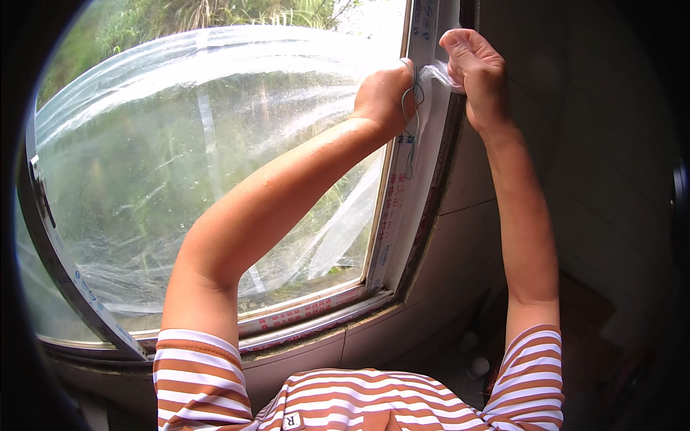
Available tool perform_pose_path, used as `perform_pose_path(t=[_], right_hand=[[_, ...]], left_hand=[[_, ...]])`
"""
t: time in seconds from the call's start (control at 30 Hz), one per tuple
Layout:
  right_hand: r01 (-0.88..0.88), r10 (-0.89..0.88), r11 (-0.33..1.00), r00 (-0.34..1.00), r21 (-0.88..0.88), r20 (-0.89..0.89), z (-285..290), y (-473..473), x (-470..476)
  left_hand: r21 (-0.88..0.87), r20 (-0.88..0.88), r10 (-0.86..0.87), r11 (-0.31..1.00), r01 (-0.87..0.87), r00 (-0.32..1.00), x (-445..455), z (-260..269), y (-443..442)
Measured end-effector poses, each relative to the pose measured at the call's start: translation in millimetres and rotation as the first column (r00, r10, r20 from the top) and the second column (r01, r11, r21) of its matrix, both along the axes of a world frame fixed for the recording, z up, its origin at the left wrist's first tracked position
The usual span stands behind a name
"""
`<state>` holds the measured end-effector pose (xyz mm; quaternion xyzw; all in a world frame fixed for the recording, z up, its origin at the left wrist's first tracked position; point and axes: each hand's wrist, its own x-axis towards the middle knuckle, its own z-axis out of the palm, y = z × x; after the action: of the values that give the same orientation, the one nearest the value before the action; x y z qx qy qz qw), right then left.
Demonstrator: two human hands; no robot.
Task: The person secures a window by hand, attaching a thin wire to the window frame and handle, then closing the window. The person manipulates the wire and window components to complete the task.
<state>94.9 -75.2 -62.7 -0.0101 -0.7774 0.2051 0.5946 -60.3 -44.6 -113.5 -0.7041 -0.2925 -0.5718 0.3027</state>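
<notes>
My left hand [385, 94] is closed at the inner edge of the window frame's right upright [396, 194]. A thin green string [404, 102] loops from its thumb and fingers and hangs down along the frame. Clear plastic film [135, 129] spreads across the window, and its folds run towards this hand. My right hand [480, 67], to the right of the upright, is clenched around a twisted strip of clear plastic [439, 74]. That strip stretches across the frame between my two hands. The fingertips of my left hand are partly hidden.
A window sash stile [81, 275] with a dark latch [46, 202] stands at the left. The lower frame rail [307, 312] bears red printing. Tiled wall [463, 231] borders the frame. Grass and plants [161, 16] show outside. The lower right is dark.
</notes>
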Motion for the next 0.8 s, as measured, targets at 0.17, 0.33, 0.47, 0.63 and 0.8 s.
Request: perform_pose_path(t=[0.17,0.33,0.47,0.63,0.8], right_hand=[[0.619,-0.71,0.642,0.703,0.453,0.046,-15,-18,-1],[0.592,-0.734,0.611,0.673,0.526,0.095,-20,-24,4],[0.695,-0.864,0.454,0.497,0.557,0.085,-14,-18,5],[0.707,-0.891,0.331,0.453,0.625,-0.041,-15,-11,8],[0.723,-0.777,0.539,0.625,0.433,-0.077,-7,-3,9]], left_hand=[[-0.042,0.024,-0.005,0.999,0.006,1.0,9,5,2],[-0.173,0.007,-0.138,0.975,0.137,0.99,2,7,-3],[-0.161,-0.094,-0.221,0.966,0.204,0.971,-6,4,-1],[-0.329,0.102,-0.369,0.864,0.382,0.924,-3,4,-11],[-0.348,0.304,-0.674,0.58,0.737,0.674,-14,-7,-27]])
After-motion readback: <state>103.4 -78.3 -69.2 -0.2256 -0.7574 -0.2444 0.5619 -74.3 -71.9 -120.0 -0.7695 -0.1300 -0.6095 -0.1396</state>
